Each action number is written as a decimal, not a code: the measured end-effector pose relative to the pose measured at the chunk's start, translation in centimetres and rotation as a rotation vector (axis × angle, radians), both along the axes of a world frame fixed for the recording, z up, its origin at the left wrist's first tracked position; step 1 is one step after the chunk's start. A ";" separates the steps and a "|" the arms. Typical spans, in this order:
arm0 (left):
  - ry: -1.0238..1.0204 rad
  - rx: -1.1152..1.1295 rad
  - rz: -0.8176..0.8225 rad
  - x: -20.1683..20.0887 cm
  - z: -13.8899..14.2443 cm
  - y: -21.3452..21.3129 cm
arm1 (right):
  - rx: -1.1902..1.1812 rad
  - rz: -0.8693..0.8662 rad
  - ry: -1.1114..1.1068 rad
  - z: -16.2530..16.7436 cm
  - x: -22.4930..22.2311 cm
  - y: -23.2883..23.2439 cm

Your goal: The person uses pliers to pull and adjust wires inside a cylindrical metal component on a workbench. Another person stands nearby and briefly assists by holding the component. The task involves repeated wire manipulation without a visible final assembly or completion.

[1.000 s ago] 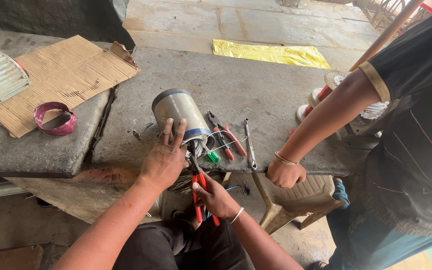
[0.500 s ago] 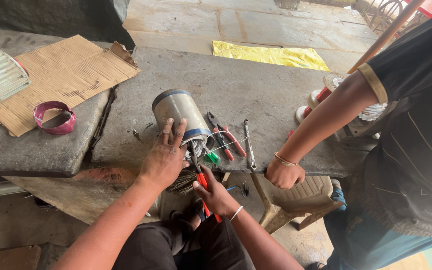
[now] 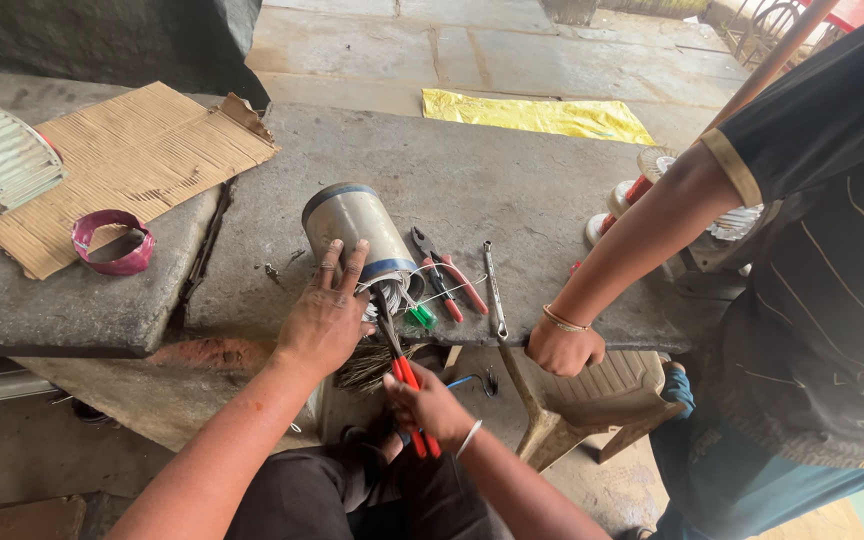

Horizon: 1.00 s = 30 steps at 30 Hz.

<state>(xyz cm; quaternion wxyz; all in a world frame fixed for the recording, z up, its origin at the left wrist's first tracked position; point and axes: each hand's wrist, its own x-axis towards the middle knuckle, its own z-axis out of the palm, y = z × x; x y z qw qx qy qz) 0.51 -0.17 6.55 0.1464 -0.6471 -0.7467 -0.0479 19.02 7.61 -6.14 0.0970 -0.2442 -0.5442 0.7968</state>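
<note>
While my left hand lies flat with fingers spread on the near end of the grey metal cylinder, pinning it on its side near the front edge of the stone slab, my right hand is closed around the red handles of the pliers, whose nose points up into the cylinder's open end where pale wires spill out. I cannot tell whether the pliers' tips are actually biting a wire — they are hidden in the tangle. To do this well I would press the left palm down firmly so the round body does not roll, and pull along the cylinder's axis rather than sideways, so the strands come free without kinking. A green-handled tool lies just beside the opening, and a second pair of red-handled pliers plus a long metal tool lie to its right; I would steer the elbow clear of them. Another person's hand grips the slab's edge nearby, apart from the work — worth minding. Cardboard and a pink tape roll sit well to the left.
</note>
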 end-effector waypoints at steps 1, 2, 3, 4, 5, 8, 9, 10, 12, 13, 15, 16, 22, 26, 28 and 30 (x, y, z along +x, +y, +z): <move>0.023 0.012 0.003 -0.1 0.0 0.1 | 0.034 -0.013 -0.040 -0.8 0.5 -0.4; 0.045 0.020 0.005 0.0 -0.1 0.1 | 0.064 -0.027 -0.082 -1.7 1.4 -1.0; 0.069 0.027 0.006 0.1 -0.1 0.1 | 0.093 -0.042 -0.122 -2.7 2.4 -1.5; 0.090 -0.011 0.048 0.2 -0.2 0.0 | 0.106 0.010 -0.108 -3.7 3.7 -1.7; 0.105 -0.049 0.090 0.6 -0.3 0.0 | 0.118 0.062 -0.101 -4.6 5.4 -1.9; 0.163 0.026 0.015 2.4 -1.2 -1.5 | 0.298 0.153 -0.257 -7.5 10.2 -2.9; 0.181 0.084 -0.041 3.0 -1.5 -1.9 | 0.403 0.183 -0.314 -8.3 11.4 -3.1; 0.026 -0.076 0.068 3.3 -1.6 -1.9 | 0.508 0.214 -0.369 -8.9 12.0 -3.1; -0.280 -0.408 0.282 3.6 -1.9 -2.0 | 0.331 0.224 -0.440 -9.7 12.3 -3.2; -0.292 -0.404 0.296 3.3 -1.8 -1.7 | 0.241 0.240 -0.482 -9.8 12.2 -3.3; -0.292 -0.372 0.329 1.8 -1.2 -0.6 | 0.181 0.271 -0.382 -9.7 11.4 -3.0; -0.302 -0.369 0.328 1.6 -1.3 -0.5 | 0.150 0.286 -0.329 -9.5 11.0 -3.0; -0.196 -0.452 0.255 -0.1 -2.2 0.0 | 0.274 0.321 -0.333 -8.4 9.8 -2.4; -0.020 -0.379 0.090 -2.0 -3.6 -0.3 | 0.148 0.337 -0.423 -8.0 9.4 -2.5; 0.021 -0.238 0.002 -2.5 -4.1 -0.3 | 0.070 0.317 -0.414 -7.9 9.2 -2.6; 0.029 -0.116 -0.087 -2.2 -4.1 -0.4 | 0.073 0.302 -0.430 -7.8 9.1 -2.7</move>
